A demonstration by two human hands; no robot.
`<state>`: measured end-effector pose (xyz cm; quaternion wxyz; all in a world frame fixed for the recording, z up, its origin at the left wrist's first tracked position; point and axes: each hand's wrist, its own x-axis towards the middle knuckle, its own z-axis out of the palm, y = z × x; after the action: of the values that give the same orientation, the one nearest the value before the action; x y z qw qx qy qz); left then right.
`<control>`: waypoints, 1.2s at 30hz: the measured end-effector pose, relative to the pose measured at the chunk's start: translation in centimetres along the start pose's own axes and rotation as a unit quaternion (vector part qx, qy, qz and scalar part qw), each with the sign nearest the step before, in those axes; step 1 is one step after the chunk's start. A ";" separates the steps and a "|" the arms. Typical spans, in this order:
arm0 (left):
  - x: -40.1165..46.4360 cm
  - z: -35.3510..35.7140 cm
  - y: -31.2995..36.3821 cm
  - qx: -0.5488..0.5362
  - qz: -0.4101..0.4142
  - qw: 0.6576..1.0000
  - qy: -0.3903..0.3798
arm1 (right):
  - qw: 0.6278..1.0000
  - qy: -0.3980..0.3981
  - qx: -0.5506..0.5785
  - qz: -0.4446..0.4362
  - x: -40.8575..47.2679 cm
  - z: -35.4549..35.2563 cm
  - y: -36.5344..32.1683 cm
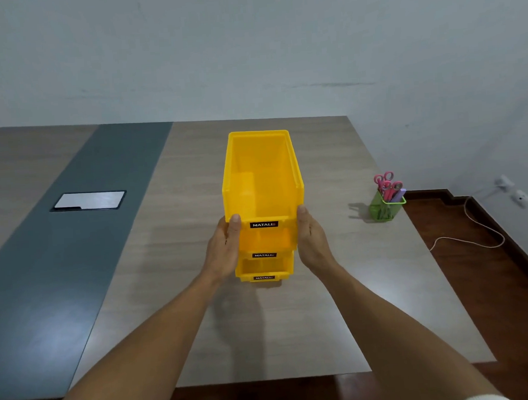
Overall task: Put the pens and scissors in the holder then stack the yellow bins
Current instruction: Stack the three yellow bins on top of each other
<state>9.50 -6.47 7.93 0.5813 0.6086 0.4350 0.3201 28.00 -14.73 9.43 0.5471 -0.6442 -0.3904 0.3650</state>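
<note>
Three yellow bins stand stacked in the middle of the table. The top yellow bin [261, 175] is the largest in view, with the middle bin [267, 241] and the bottom bin [262, 269] under it. My left hand [225, 245] grips the top bin's left front corner, thumb on its rim. My right hand [313, 240] grips the right front corner the same way. A green mesh holder [383, 208] stands at the table's right edge with pink-handled scissors [387, 184] and pens inside it.
The wooden table [340, 303] has a dark grey strip [83, 241] on the left with a silver cable hatch [89, 200]. A white cable [472, 233] lies on the brown floor to the right, beyond the table edge.
</note>
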 end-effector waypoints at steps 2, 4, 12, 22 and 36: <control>0.0 0.3 -0.1 -0.005 0.003 1.000 0.009 | 1.000 0.011 -0.028 -0.010 -0.1 -0.1 0.5; -0.1 0.5 0.0 -0.013 0.002 1.000 0.016 | 0.999 0.009 -0.038 -0.013 -0.4 -0.3 1.0; 1.2 0.7 0.4 -0.041 -0.018 0.999 0.012 | 0.998 0.019 -0.053 -0.002 0.9 0.3 1.3; 2.6 0.5 1.8 -0.050 -0.021 0.998 -0.032 | 0.998 0.020 -0.041 0.034 2.6 0.7 0.7; -3.8 -1.1 -10.8 0.375 -0.084 0.923 -0.022 | 0.955 -0.018 -0.281 0.098 -3.6 0.6 10.7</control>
<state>5.26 -10.00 -2.16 0.3449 0.7504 0.5596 0.0699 27.01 -18.78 -1.10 0.2982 -0.8002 -0.4219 0.3044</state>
